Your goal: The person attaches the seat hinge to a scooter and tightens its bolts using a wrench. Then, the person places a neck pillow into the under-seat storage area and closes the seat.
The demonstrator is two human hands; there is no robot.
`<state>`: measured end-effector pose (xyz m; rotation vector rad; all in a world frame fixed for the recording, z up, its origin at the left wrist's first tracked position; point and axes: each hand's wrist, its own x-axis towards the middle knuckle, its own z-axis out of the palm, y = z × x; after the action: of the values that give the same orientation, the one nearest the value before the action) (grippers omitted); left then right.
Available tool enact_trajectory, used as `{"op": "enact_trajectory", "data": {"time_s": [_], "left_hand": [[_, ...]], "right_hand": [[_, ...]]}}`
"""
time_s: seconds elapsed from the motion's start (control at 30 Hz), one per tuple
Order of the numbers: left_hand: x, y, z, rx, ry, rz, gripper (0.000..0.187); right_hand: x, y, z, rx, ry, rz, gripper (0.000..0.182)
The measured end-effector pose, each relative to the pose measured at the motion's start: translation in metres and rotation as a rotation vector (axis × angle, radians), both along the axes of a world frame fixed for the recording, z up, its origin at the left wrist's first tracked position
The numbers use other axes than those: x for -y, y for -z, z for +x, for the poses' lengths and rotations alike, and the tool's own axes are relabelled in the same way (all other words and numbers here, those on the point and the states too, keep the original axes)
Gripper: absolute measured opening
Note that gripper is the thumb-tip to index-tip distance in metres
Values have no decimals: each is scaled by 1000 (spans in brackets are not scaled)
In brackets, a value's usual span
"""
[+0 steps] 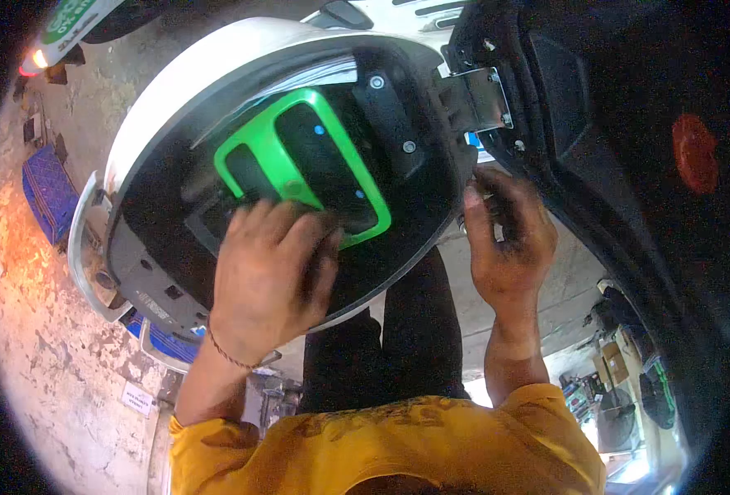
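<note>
A white and black scooter body holds an open under-seat compartment (414, 190), and inside it lies a bright green plastic frame (278, 161) with two slots. My left hand (266, 268) reaches over the compartment's near side, at the lower edge of the green frame. Its fingers curl downward and their tips are hidden, so what they grip cannot be made out. At the compartment's right rim, below a metal hinge (485, 99), is my right hand (513, 231). Its thumb and fingers are bent together in a pinch, and anything small between them is too dark to name.
The raised black seat (621, 190) fills the right side, with a red oval reflector (695, 154) on it. Blue quilted pieces (50, 194) lie by the peeling wall at left. Boxes (612, 363) and other items stand behind at lower right.
</note>
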<state>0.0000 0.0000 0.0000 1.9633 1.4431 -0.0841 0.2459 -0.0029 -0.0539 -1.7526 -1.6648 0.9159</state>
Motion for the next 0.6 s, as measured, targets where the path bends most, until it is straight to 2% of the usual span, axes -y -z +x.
{"op": "enact_trajectory", "data": {"time_s": [0.07,0.1,0.2,0.27,0.37,0.4,0.47,0.53,0.6], "left_hand": [[19,-12,-2,119,-216,-14,21],[11,24,17,116,-214,66,21],[33,29,17,159,-379,31,20],[44,31,13,106,-481,128,18],[44,35,-1,-19,-544,227,18],[40,34,-5,-89,-495,232,21],[33,41,2,-134,-476,265,23],[29,41,5,-157,-455,289,25],[22,32,11,-126,-724,-114,42]], "right_hand": [[3,-16,-3,-81,-1,-175,20],[-17,21,16,-92,-7,-97,20],[-13,22,30,-9,-79,-133,20],[-11,27,33,24,-136,-49,21],[-10,17,14,7,-116,-97,23],[-12,16,7,3,-121,-94,23],[-23,18,-4,64,-379,82,31],[-35,4,-33,180,-527,37,37],[-37,21,-60,144,-577,26,43]]}}
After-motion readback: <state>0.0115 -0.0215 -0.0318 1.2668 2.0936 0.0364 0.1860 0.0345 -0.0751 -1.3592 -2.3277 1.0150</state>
